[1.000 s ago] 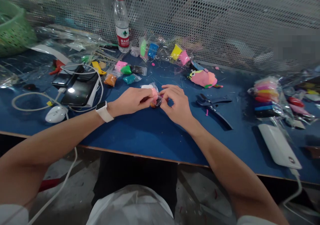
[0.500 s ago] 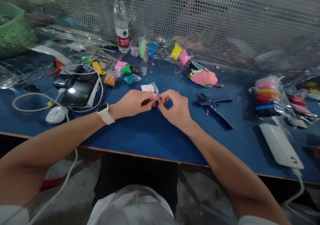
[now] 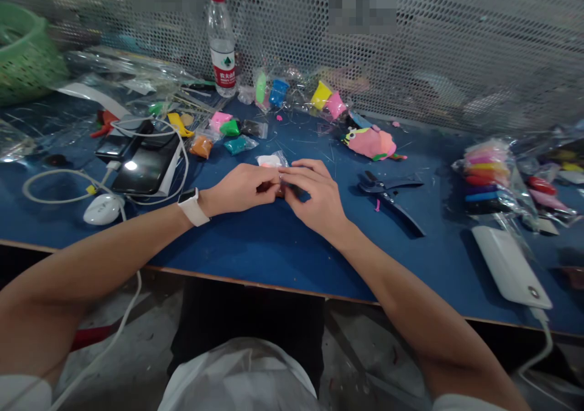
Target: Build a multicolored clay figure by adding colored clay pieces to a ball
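Observation:
My left hand point(image 3: 249, 187), with a white-banded watch on its wrist, is closed in a pinch over the blue table point(image 3: 255, 247). My right hand point(image 3: 314, 193) meets it, its fingers laid over the left fingertips and its thumb underneath. Between them is a small piece of modelling clay point(image 3: 280, 191), mostly hidden by the fingers. Just behind the hands lies a small clear bag with white clay point(image 3: 270, 160). To the right are dark blue pliers point(image 3: 392, 198) and, farther back, a pink clay fish point(image 3: 371, 142).
Phones point(image 3: 148, 163), a white charger point(image 3: 104, 209) and looping cable lie left. A water bottle point(image 3: 222, 52), bagged coloured clay point(image 3: 230, 127) and a mesh panel point(image 3: 292, 28) stand behind. A power bank point(image 3: 511, 266) and a clay pack point(image 3: 488, 177) are right.
My right fingers have straightened from a tight pinch and now reach over my left fingertips, covering the pink clay seen before. My left hand has barely moved.

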Action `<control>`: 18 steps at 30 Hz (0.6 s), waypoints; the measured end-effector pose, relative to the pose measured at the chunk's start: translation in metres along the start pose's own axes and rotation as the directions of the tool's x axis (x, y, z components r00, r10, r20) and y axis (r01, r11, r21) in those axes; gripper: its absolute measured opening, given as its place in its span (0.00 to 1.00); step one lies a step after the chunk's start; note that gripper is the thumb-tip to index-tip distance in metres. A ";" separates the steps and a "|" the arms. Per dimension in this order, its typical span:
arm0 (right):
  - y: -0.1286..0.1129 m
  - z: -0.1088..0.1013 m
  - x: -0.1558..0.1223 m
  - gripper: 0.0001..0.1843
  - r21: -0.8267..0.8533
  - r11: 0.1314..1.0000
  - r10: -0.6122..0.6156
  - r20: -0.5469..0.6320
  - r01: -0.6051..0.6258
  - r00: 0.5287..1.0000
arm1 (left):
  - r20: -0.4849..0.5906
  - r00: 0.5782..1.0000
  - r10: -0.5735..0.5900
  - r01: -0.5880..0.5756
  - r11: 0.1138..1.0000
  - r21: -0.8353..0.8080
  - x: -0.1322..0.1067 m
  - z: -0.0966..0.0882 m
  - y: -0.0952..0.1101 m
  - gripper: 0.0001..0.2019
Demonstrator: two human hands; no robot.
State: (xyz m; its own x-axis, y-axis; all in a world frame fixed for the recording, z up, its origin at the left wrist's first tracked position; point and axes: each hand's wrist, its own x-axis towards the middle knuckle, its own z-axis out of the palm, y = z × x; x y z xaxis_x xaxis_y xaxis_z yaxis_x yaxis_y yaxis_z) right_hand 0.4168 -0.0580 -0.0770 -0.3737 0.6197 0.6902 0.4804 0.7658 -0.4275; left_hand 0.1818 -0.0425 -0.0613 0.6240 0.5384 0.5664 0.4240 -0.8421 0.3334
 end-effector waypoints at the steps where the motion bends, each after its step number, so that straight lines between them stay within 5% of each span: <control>1: -0.001 0.000 0.000 0.13 0.002 1.000 -0.003 0.021 0.003 1.000 | 0.024 1.000 0.003 -0.003 1.000 0.007 0.000 -0.001 -0.001 0.10; 11: 0.001 -0.004 0.000 0.12 -0.051 0.999 -0.014 0.028 0.016 0.999 | 0.028 0.999 0.024 -0.026 0.999 0.039 -0.003 -0.004 0.004 0.10; 14: 0.001 -0.008 0.002 0.09 -0.009 1.000 -0.012 -0.017 0.012 1.000 | -0.154 0.987 -0.039 0.045 0.998 0.036 -0.003 -0.006 0.002 0.08; 18: -0.003 -0.013 0.005 0.07 0.068 0.998 0.013 -0.127 -0.005 0.992 | -0.415 0.906 -0.084 0.087 0.996 -0.013 -0.002 -0.005 -0.008 0.15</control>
State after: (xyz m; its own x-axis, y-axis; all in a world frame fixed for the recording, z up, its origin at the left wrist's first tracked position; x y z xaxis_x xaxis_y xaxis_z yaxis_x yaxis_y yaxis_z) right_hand 0.4236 -0.0591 -0.0651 -0.2634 0.6029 0.7531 0.4269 0.7729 -0.4694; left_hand 0.1741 -0.0369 -0.0609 0.2567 0.5453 0.7980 0.4679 -0.7926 0.3911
